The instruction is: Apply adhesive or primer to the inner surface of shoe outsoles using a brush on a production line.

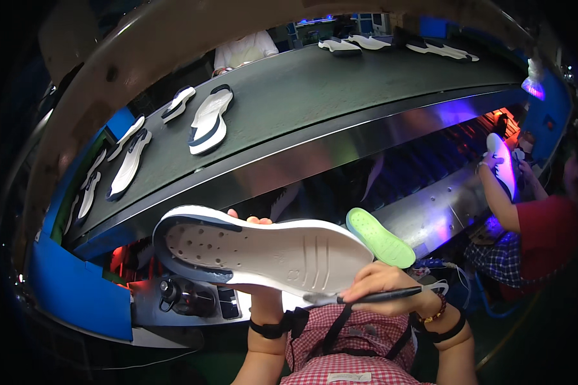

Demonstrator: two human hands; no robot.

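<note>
A large white shoe sole [273, 253] with a dark blue heel rim lies across the middle, its inner side up. My left hand [253, 220] holds it from below, with fingertips showing over the far edge and the palm hidden. My right hand [384, 287] is closed round a brush [385, 296] with a black handle. The brush's tip is at the near edge of the sole, by the forefoot. Just beyond my right hand sits a bright green sole-shaped piece [379, 237].
A dark conveyor belt [289, 96] carries several white and navy soles [210, 122]. A black bottle [185, 298] and a phone [228, 303] rest at the near left. At right a co-worker [539, 224] holds a sole under purple light. Another person [244, 50] is beyond the belt.
</note>
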